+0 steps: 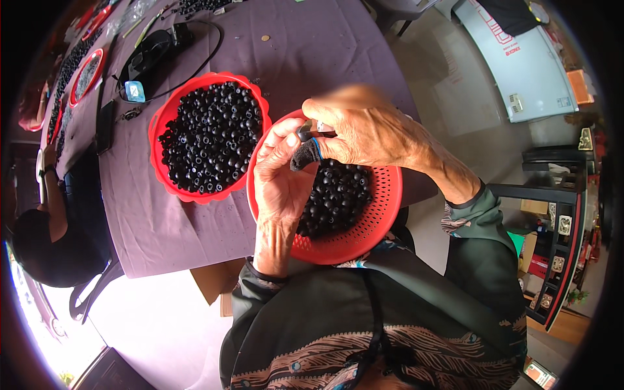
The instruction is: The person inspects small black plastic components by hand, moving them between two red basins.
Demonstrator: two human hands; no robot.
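My two hands meet above a red perforated basket (383, 214), in which many small round black pieces (335, 195) with hollow openings lie. My left hand (283, 172) is closed, its fingertips pinching a small black piece (305, 133). From the right, my right hand (374, 133) reaches over with its fingers closed against that piece. A dark knitted cover (305, 155) with a blue edge sits on the right thumb. Something dark and shiny shows between the right fingers, too small to name. Part of the right hand is blurred.
A second red basket (156, 140) with a scalloped rim, full of similar black pieces, stands left on the purple tablecloth (312, 52). Beyond it lie a black bag (153, 52) and a phone-like dark slab (104, 127). Another person's arm (55, 205) is at far left.
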